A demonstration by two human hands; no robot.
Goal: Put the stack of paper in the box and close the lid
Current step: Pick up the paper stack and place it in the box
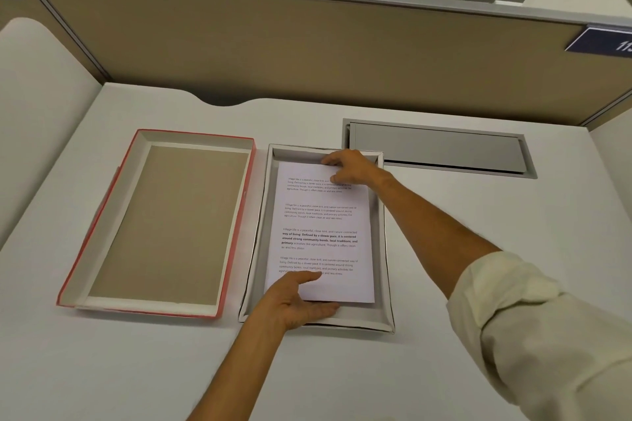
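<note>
We have the stack of paper lying inside the open box, with our two hands at opposite short ends so the sheets stay squared as they go down flat. Our right hand reaches to the twelve o'clock end, fingers curled narrow and pinching the top edge of the stack, thumb on the printed face; our left hand sits at the six o'clock end, thumb laid over the near left corner and the other fingers seemingly tucked under the bottom edge, though we cannot see them fully. Holding both ends this way seems meant to keep the loose sheets from fanning or sliding against the box walls. The paper is thin, smooth and white, printed with four blocks of dark text, and it leaves a margin of grey floor showing on all sides. The box is a shallow rectangular tray of stiff grey-white card with low upright walls. The lid lies upturned just beside it at nine o'clock on the desk, not touching it as far as we can tell: red on the outer rim, white on its inner walls, with a matte brown card panel inside. We judge that closing it will mean flipping it over and seating it squarely.
</note>
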